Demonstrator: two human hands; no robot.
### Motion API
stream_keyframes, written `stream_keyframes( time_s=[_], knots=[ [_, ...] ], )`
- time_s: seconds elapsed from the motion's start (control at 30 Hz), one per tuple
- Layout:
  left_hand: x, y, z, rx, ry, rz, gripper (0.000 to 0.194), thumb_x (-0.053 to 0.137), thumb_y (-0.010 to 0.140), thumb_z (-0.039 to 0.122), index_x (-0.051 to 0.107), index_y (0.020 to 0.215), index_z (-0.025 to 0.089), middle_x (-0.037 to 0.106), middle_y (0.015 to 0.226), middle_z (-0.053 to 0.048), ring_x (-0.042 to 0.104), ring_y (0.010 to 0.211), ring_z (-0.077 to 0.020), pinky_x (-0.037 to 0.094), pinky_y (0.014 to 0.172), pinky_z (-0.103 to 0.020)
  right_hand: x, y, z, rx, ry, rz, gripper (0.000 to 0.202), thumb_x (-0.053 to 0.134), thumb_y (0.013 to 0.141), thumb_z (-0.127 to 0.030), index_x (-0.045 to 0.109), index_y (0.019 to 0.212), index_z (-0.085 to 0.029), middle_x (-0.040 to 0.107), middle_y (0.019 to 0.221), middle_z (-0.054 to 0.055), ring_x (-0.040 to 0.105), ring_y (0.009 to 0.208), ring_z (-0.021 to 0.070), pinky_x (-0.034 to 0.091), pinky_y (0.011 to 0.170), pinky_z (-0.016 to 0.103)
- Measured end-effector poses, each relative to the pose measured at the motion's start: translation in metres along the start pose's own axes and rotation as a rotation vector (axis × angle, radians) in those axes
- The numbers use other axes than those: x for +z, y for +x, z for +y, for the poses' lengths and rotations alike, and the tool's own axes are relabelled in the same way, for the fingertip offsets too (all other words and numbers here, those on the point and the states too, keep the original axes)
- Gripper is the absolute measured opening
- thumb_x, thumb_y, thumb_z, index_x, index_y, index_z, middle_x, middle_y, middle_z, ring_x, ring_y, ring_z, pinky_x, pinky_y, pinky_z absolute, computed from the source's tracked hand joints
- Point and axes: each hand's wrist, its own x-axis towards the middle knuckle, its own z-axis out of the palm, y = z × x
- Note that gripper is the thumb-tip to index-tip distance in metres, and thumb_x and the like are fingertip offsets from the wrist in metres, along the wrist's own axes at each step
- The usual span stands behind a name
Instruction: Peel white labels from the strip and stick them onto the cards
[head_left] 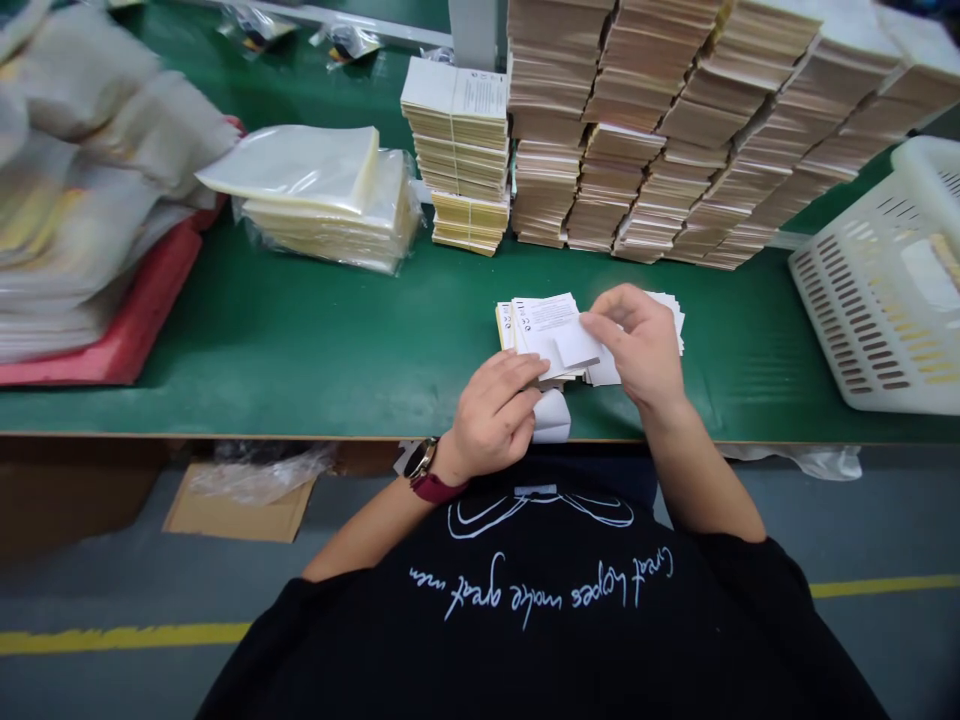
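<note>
My right hand (637, 340) is closed, thumb and forefinger pinching the right side of a white printed leaflet (544, 312). A flap of the leaflet is folded over at its lower right. At the leaflet's lower left edge, the curled fingers of my left hand (495, 415) press on the paper. Below them a curved white sheet (553, 418) sticks out beside the palm, near the table edge; whether the left hand grips it is hard to see. More leaflets (667, 312) lie in a loose pile beneath and to the right, partly hidden by my right hand.
Tall stacks of folded paper (555, 185) line the back of the green table (337, 340). Left of them stand a banded leaflet stack (457, 150) and clear plastic bags (322, 200). A red tray (161, 320) with bagged items is far left, a white basket (847, 310) far right.
</note>
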Motion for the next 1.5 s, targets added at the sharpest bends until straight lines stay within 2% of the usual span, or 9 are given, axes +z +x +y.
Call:
stream_keyframes(
  time_s=[0.3, 0.5, 0.6, 0.73, 0.83, 1.0, 1.23, 1.37, 1.5],
  knots=[
    [0.001, 0.0, 0.002, -0.009, 0.02, -0.034, 0.024, 0.05, 0.076, 0.003, 0.059, 0.095, 0.015, 0.063, 0.124, -0.015, 0.061, 0.113, -0.0251, 0.056, 0.094, -0.048, 0.012, -0.002, -0.003, -0.05, -0.109, -0.018, 0.009, 0.059, 0.075, -0.025, 0.054, 0.07, -0.021, 0.057, 0.067, -0.003, 0.05, 0.066, 0.0121, 0.041, 0.066, 0.029],
    [0.001, 0.003, 0.003, 0.003, 0.067, -0.1, 0.021, 0.05, 0.078, 0.004, 0.061, 0.093, 0.014, 0.068, 0.116, -0.013, 0.062, 0.112, -0.0243, 0.055, 0.094, -0.046, 0.02, -0.013, -0.002, -0.271, -0.647, 0.033, 0.009, 0.051, 0.083, -0.02, 0.052, 0.074, -0.021, 0.06, 0.071, 0.001, 0.053, 0.076, 0.0188, 0.036, 0.085, 0.041],
    [0.002, 0.002, 0.002, 0.01, 0.074, -0.103, 0.02, 0.051, 0.078, 0.005, 0.062, 0.093, 0.014, 0.068, 0.116, -0.013, 0.062, 0.112, -0.0242, 0.055, 0.095, -0.045, 0.018, -0.016, -0.004, -0.261, -0.807, 0.077, 0.009, 0.053, 0.085, -0.029, 0.055, 0.084, -0.02, 0.063, 0.084, 0.007, 0.053, 0.085, 0.0239, 0.034, 0.084, 0.043],
    [0.002, 0.0, 0.001, 0.012, 0.079, -0.099, 0.022, 0.051, 0.077, 0.005, 0.062, 0.095, 0.015, 0.068, 0.118, -0.012, 0.061, 0.114, -0.0248, 0.055, 0.094, -0.046, 0.007, -0.008, 0.001, -0.033, -0.535, -0.007, 0.024, 0.067, 0.076, -0.042, 0.055, 0.079, -0.021, 0.06, 0.075, 0.002, 0.052, 0.071, 0.0178, 0.039, 0.069, 0.034],
    [0.002, 0.001, 0.001, 0.016, 0.079, -0.103, 0.023, 0.052, 0.077, 0.005, 0.062, 0.095, 0.015, 0.067, 0.121, -0.012, 0.061, 0.117, -0.0252, 0.055, 0.096, -0.047, 0.002, -0.001, 0.007, 0.12, -0.215, -0.097, 0.026, 0.071, 0.07, -0.034, 0.049, 0.067, -0.021, 0.052, 0.061, -0.004, 0.045, 0.057, 0.0111, 0.036, 0.056, 0.027],
    [0.002, 0.003, 0.003, 0.055, 0.121, -0.094, 0.018, 0.052, 0.078, 0.005, 0.062, 0.091, 0.013, 0.068, 0.121, -0.013, 0.062, 0.116, -0.025, 0.054, 0.097, -0.046, 0.005, -0.003, 0.011, 0.119, -0.067, -0.057, 0.02, 0.063, 0.075, -0.031, 0.049, 0.064, -0.021, 0.05, 0.057, -0.004, 0.044, 0.054, 0.011, 0.035, 0.052, 0.027],
    [0.003, 0.003, 0.004, 0.072, 0.162, -0.104, 0.016, 0.053, 0.077, 0.005, 0.061, 0.088, 0.013, 0.067, 0.121, -0.013, 0.062, 0.115, -0.0253, 0.054, 0.097, -0.045, -0.004, -0.011, 0.009, -0.189, -0.542, 0.103, 0.025, 0.051, 0.086, -0.029, 0.054, 0.063, -0.021, 0.054, 0.067, 0.002, 0.051, 0.074, 0.018, 0.039, 0.075, 0.035],
    [0.001, 0.002, 0.001, 0.051, 0.12, -0.056, 0.007, 0.055, 0.078, 0.008, 0.058, 0.081, 0.015, 0.068, 0.115, -0.013, 0.061, 0.112, -0.0259, 0.054, 0.093, -0.046, -0.032, -0.01, 0.021, -0.087, -0.625, 0.26, 0.029, 0.049, 0.088, -0.033, 0.051, 0.062, -0.02, 0.051, 0.064, 0.001, 0.046, 0.068, 0.0168, 0.037, 0.069, 0.034],
    [-0.004, 0.002, 0.0, 0.007, 0.058, 0.017, 0.014, 0.057, 0.084, 0.018, 0.053, 0.07, 0.017, 0.069, 0.103, -0.009, 0.061, 0.107, -0.025, 0.054, 0.088, -0.045, -0.056, -0.02, 0.035, 0.06, -0.946, 0.334, 0.02, 0.061, 0.081, -0.035, 0.059, 0.069, -0.018, 0.06, 0.074, 0.005, 0.051, 0.082, 0.0239, 0.037, 0.082, 0.046]
  ],
)
